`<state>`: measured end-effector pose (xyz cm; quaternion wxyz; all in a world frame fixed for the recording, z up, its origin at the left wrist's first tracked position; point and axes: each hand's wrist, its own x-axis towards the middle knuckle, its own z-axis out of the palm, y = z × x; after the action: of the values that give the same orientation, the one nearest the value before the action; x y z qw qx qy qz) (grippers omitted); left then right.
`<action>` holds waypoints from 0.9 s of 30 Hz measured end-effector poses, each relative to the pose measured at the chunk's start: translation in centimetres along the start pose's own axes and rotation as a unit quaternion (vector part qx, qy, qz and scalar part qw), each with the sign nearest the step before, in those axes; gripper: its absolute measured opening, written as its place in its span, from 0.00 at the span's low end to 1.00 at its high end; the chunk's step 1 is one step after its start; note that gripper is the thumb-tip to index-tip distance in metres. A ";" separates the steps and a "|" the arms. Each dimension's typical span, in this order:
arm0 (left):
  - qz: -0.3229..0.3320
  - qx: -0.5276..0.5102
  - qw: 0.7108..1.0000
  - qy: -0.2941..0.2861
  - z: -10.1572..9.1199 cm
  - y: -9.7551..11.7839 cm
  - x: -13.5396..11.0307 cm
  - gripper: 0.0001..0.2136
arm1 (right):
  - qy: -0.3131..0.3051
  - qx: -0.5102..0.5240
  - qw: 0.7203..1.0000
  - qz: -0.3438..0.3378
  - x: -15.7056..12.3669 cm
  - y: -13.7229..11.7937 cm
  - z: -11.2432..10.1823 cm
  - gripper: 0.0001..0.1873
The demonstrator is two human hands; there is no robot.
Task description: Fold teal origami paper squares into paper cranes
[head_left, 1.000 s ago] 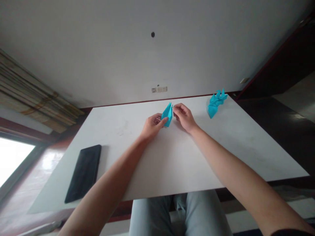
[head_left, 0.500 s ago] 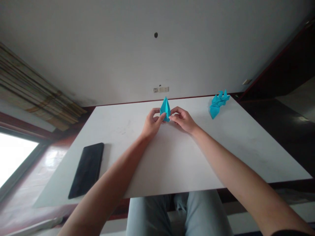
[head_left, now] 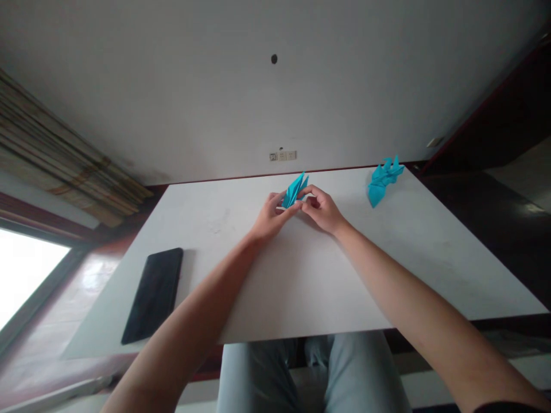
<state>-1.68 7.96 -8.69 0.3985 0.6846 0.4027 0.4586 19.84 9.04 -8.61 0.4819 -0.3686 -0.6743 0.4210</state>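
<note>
A piece of folded blue origami paper (head_left: 293, 190) stands between my hands near the far side of the white table (head_left: 275, 275). Its narrow points tilt up and to the right, with two flaps spread apart at the top. My left hand (head_left: 271, 216) grips the lower left of the paper, thumb stretched across its bottom edge. On the other side my right hand (head_left: 319, 207) pinches the lower right, index finger against the flap. The fingertips hide the paper's bottom part. Several folded blue paper cranes (head_left: 381, 182) lie bunched together at the far right of the table.
A dark tablet (head_left: 154, 295) lies at the table's left, beside my left forearm. Behind the table rises a pale wall with sockets (head_left: 283, 156). A curtain (head_left: 55, 163) hangs at the left, and my legs (head_left: 253, 376) are under the near edge.
The folded paper has turned from upright with its broad face toward me to leaning right, its flaps parted. My left thumb has moved right along its bottom, close to my right fingertips.
</note>
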 end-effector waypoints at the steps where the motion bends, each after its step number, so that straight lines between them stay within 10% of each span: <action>1: 0.002 -0.011 1.000 -0.006 0.1 0.0 0.1 0.29 | 0.006 0.001 1.000 -0.007 0.0 0.2 0.0 0.26; 7: -0.005 -0.128 0.991 -0.038 0.4 -0.9 0.5 0.34 | 0.025 0.042 0.998 -0.048 0.2 0.8 0.1 0.31; 14: 0.013 -0.132 0.989 0.059 0.4 -1.8 0.9 0.27 | 0.045 0.059 0.996 -0.040 0.3 0.6 0.4 0.42; 27: 0.053 -0.173 0.982 0.047 0.6 -2.2 1.1 0.24 | 0.053 0.011 0.999 -0.004 0.5 0.5 0.1 0.30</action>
<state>-1.27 9.63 -10.50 0.4670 0.6035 0.2987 0.5731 19.69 9.69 -8.94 0.5229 -0.3822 -0.6447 0.4061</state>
